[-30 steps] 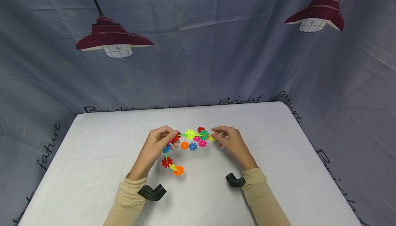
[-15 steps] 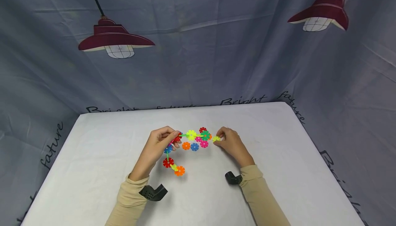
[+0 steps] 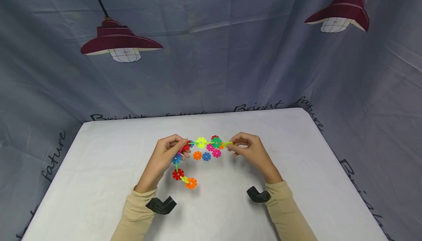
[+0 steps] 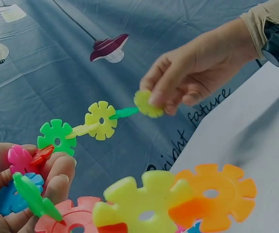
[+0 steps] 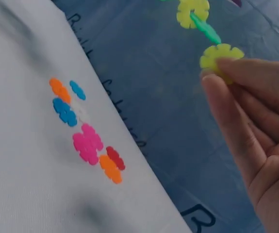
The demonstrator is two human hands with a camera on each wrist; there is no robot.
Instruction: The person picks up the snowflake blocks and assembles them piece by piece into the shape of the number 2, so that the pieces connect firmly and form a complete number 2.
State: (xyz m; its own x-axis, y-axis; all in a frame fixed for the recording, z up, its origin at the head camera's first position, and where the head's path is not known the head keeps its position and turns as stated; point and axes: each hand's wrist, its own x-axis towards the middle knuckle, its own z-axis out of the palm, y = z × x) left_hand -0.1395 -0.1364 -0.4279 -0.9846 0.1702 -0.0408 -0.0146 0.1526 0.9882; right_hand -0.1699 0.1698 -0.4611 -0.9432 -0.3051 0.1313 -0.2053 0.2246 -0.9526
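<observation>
A chain of interlocking flower-shaped plastic discs runs between my hands. My left hand (image 3: 165,153) grips it at a red disc (image 3: 186,146) and a pink one beside it. From there one end hangs toward the front, through a lower red disc (image 3: 178,174) to an orange disc (image 3: 191,183). The other end stretches right through a yellow disc (image 3: 201,143) to a green disc (image 3: 216,142). My right hand (image 3: 248,147) pinches another yellow disc (image 4: 144,103) between thumb and fingertips, its edge right at the green disc in both wrist views.
Loose discs lie on the white table (image 3: 224,204) beneath the chain: an orange one (image 3: 197,155), a blue one (image 3: 206,156), a pink one (image 3: 216,153) and several others. Behind the table's far edge hangs a grey-blue curtain (image 3: 197,80) printed with lamps.
My right hand first drew the yellow disc a little away from the chain's end, then brought it back left against the green disc and turned it. My left hand keeps its grip in place.
</observation>
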